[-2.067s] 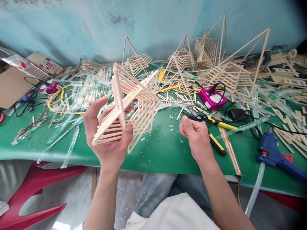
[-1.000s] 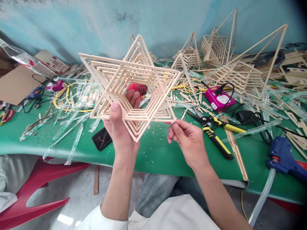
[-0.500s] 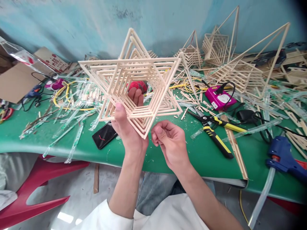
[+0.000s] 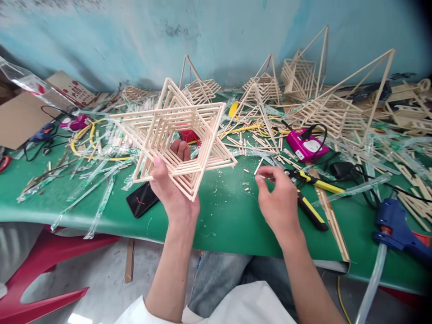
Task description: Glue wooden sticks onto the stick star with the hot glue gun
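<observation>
A star-shaped frame of layered thin wooden sticks [image 4: 206, 167] is held up over the green table, tilted. My left hand [image 4: 175, 193] grips it from below, thumb on the near side and fingertips showing through the central opening. To its right, my right hand [image 4: 278, 204] is apart from the frame, thumb and forefinger drawn together in a pinch above the table. Whatever is between those fingertips, if anything, is too small to make out. Black-and-yellow pliers [image 4: 308, 209] lie just beyond my right hand, partly covered by it.
A black phone [image 4: 140, 200] lies left of my left wrist. At right are a magenta power adapter [image 4: 307, 145] and a blue glue gun [image 4: 393, 222]. Loose sticks, plastic wrappers [image 4: 97, 168] and other stick frames [image 4: 332, 112] spread along the wall. A red stool [image 4: 43, 265] stands below left.
My right hand has moved right, away from the star frame's lower corner, toward the pliers. My left hand has lowered the frame and shifted it slightly left, tilting it back.
</observation>
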The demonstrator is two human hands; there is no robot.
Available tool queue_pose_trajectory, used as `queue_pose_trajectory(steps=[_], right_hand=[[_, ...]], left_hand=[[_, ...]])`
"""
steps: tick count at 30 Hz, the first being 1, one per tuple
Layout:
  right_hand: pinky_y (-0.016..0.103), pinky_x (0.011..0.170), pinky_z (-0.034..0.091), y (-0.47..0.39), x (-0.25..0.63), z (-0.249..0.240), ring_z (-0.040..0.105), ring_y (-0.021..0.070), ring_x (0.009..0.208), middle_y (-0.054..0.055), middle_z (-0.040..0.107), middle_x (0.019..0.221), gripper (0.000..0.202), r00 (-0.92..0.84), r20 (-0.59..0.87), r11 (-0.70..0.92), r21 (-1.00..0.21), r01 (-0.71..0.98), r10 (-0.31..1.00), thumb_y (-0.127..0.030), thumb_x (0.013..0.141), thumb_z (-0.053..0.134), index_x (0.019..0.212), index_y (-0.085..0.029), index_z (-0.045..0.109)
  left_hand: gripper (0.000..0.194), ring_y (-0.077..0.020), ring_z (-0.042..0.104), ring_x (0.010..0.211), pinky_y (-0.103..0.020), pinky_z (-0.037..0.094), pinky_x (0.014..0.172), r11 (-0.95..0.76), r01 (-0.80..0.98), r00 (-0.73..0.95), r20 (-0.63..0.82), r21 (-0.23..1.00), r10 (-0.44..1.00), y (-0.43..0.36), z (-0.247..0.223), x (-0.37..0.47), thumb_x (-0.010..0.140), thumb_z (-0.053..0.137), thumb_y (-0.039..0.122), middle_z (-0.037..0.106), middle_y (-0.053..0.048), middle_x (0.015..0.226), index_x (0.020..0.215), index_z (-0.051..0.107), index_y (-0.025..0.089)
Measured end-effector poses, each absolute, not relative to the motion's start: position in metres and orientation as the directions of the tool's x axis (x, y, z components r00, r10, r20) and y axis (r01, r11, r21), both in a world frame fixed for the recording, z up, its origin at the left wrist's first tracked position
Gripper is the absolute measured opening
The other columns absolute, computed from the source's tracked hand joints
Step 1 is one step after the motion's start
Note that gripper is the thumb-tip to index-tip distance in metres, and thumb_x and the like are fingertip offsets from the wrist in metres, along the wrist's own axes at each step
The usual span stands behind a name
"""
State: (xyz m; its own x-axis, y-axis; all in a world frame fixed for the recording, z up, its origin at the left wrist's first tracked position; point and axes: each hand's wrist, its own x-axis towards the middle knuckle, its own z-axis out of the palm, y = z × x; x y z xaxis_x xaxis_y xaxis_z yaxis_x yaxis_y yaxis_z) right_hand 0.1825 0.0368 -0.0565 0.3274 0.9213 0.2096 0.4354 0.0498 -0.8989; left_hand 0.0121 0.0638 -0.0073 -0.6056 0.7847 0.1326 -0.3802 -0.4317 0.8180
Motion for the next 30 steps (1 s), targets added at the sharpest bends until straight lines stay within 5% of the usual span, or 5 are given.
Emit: queue_pose_trajectory(steps=[2,4,8,13,30], right_hand=[[0.055,0.109,0.042,0.036,0.181,-0.060,0.055,0.0333,0.125,0.019,0.062,0.130,0.040,0.279,0.285,0.051,-0.777,0.627,0.917,-0.023,0.087,0.062,0.125,-0.014,0.063],[0.055,0.112,0.042,0.033,0.177,-0.059,0.053,0.0321,0.131,0.019,0.057,0.138,0.046,0.257,0.320,0.103,-0.785,0.611,0.912,-0.025,0.090,0.060,0.135,-0.015,0.059],[0.038,0.085,0.058,0.026,0.165,-0.044,0.069,0.0216,0.095,0.009,0.072,0.107,0.028,0.192,0.155,0.120,-0.976,0.182,0.969,-0.039,0.093,0.065,0.114,-0.021,0.070],[0.026,0.063,0.056,0.022,0.152,-0.026,0.068,0.0143,0.070,0.002,0.073,0.077,0.020,0.125,0.003,0.033,-0.971,-0.238,0.992,-0.040,0.089,0.074,0.089,-0.020,0.075],[0.025,0.059,0.053,0.016,0.145,-0.023,0.066,0.0131,0.065,0.000,0.071,0.071,0.009,0.232,0.021,0.092,-0.950,-0.299,0.972,-0.028,0.087,0.076,0.082,-0.022,0.073]], left_hand=[[0.024,-0.0210,0.068,0.121,-0.038,0.050,0.116,-0.421,-0.377,-0.593,0.134,0.825,0.794,0.062,-0.007,0.012,0.090,0.064,0.046,0.074,-0.005,0.109,0.099,0.067,0.024],[0.022,-0.0214,0.067,0.121,-0.037,0.051,0.115,-0.408,-0.364,-0.583,0.137,0.838,0.801,0.061,-0.007,0.012,0.091,0.063,0.045,0.074,-0.005,0.109,0.096,0.067,0.025],[0.024,-0.0203,0.069,0.113,-0.036,0.053,0.112,-0.449,-0.346,-0.601,0.172,0.824,0.781,0.057,-0.008,0.015,0.088,0.068,0.045,0.074,-0.005,0.109,0.099,0.071,0.023],[0.025,-0.0204,0.070,0.105,-0.039,0.055,0.109,-0.482,-0.314,-0.588,0.231,0.818,0.775,0.054,-0.008,0.021,0.087,0.070,0.045,0.073,-0.004,0.109,0.101,0.074,0.025],[0.037,-0.0315,0.064,0.123,-0.044,0.057,0.102,-0.465,-0.211,-0.486,0.320,0.860,0.813,0.049,-0.017,0.013,0.083,0.063,0.063,0.072,-0.006,0.109,0.097,0.068,0.029]])
